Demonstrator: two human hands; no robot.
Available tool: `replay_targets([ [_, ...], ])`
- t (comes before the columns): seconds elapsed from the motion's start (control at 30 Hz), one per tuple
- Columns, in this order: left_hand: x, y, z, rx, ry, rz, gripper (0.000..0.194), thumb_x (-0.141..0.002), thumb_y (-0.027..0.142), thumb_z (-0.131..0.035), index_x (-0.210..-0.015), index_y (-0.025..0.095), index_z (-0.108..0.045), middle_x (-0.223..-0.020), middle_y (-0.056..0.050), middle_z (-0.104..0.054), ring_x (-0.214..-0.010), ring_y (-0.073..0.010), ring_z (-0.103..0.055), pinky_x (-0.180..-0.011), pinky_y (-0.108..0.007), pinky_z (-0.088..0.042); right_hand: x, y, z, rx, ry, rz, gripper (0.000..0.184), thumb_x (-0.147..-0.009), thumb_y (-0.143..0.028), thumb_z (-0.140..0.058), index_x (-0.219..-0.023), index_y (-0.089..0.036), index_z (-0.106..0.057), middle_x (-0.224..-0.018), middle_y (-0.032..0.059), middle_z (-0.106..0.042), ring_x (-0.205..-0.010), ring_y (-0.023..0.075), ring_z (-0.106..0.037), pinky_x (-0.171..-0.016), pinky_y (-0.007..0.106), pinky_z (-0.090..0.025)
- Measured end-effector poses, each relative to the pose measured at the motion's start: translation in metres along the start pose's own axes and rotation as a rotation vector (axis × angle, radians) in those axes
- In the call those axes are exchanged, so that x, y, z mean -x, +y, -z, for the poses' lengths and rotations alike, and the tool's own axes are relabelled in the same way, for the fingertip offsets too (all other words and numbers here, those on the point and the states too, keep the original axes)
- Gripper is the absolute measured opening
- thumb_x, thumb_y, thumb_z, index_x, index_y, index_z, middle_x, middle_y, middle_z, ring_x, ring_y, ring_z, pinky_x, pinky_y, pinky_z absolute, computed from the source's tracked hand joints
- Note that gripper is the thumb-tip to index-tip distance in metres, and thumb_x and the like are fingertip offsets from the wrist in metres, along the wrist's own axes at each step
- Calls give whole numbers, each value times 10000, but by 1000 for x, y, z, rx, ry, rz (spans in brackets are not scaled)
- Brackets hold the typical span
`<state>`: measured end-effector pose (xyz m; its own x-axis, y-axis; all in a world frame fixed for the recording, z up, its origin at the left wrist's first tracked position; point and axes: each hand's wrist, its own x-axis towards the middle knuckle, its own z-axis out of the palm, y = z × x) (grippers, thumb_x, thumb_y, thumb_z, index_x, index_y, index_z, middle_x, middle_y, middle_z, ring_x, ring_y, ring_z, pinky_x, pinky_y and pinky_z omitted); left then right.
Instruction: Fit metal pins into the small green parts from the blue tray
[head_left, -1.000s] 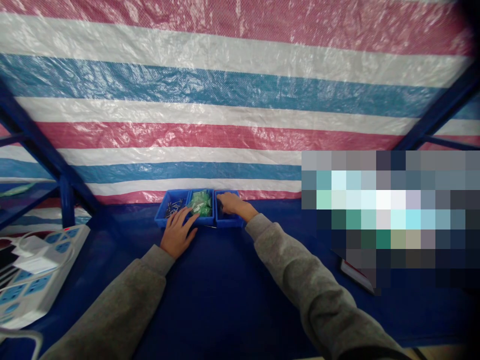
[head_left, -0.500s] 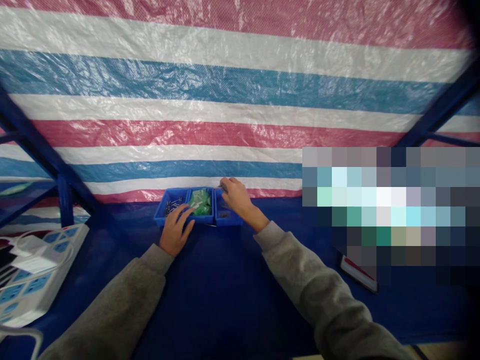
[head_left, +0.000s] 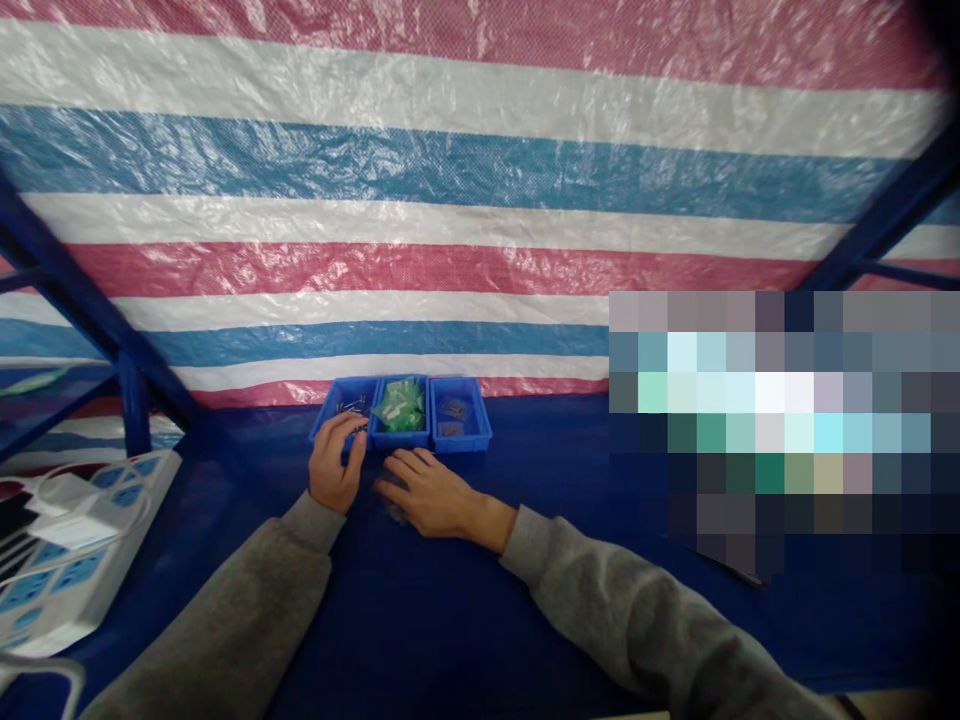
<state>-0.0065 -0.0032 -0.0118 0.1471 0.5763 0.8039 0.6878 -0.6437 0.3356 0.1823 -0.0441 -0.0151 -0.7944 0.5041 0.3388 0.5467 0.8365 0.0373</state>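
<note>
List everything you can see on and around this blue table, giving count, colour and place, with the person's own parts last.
Striped sheet: one, red, white and blue, behind table
Frame bars: several, blue, both sides
Table: one, blue, below hands
Left bin: one, blue, table's back
Metal pieces: several, silvery, left bin
Middle bin: one, blue, beside it
Packets: count unclear, green, middle bin
Right bin: one, blue, row's end
Small parts: count unclear, greyish, right bin
Power strip: one, white with blue sockets, far left
Cables: several, white, far left
Loose bits: count unclear, greyish, by right hand
Left hand: one, bare, over left bin
Right hand: one, bare, before middle bin
Sleeves: two, grey, arms
</note>
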Motion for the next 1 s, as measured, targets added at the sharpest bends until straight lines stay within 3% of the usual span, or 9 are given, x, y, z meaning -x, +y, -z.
replay_targets([
  [0.17, 1, 1, 1, 18, -38, -15, 204, -876, 262, -456, -1010, 168, -578, -987, -78, -616, -908, -177, -588, -799, -325, -501, 2, -3, 13, -97, 6, -131, 724, -680, -300, -627, -1325, -112, -358, -1314, 175, -369, -1211, 308, -300, -977, 437, -286],
  [0.3, 6, 2, 3, 56, -201, -94, 159, -863, 263, -487, -910, 168, -605, -802, -32, -637, -601, -101, -549, -600, -236, -471, 6, -5, 21, -134, -29, -250, 831, -595, -265, -647, -1346, -111, -326, -1275, 176, -390, -1147, 310, -354, -923, 438, -335],
  [0.47, 5, 4, 2, 44, -455, -198, 223, -867, 330, -475, -897, 172, -630, -796, -42, -645, -653, -115, -589, -652, -235, -494, 11, -2, 27, -142, -104, -380, 642, -657, -252, -597, -1268, -144, -433, -1155, 145, -497, -1041, 274, -481, -876, 402, -394],
  [0.67, 5, 1, -3, -35, -577, -328, 392, -836, 438, -518, -1153, 219, -587, -1107, -79, -631, -1017, -199, -589, -908, -336, -479, 10, 9, 20, -106, -189, -699, 326, -824, -162, -412, -1118, -175, -554, -983, 118, -647, -874, 237, -635, -755, 328, -476],
  [0.8, 9, -3, -7, -98, -704, -372, 521, -801, 534, -524, -1254, 278, -509, -1215, -48, -589, -1059, -213, -576, -937, -367, -461, 8, 13, 13, -84, -232, -731, 305, -863, -155, -388, -1117, -190, -554, -915, 116, -680, -833, 243, -664, -704, 319, -495],
  [1.0, 7, -2, -6, -135, -820, -353, 460, -833, 539, -465, -1191, 269, -563, -1221, -50, -583, -1093, -211, -560, -937, -358, -454, 8, 13, 7, -49, -259, -729, 275, -866, -138, -398, -1079, -168, -569, -878, 130, -678, -801, 245, -673, -683, 319, -508],
])
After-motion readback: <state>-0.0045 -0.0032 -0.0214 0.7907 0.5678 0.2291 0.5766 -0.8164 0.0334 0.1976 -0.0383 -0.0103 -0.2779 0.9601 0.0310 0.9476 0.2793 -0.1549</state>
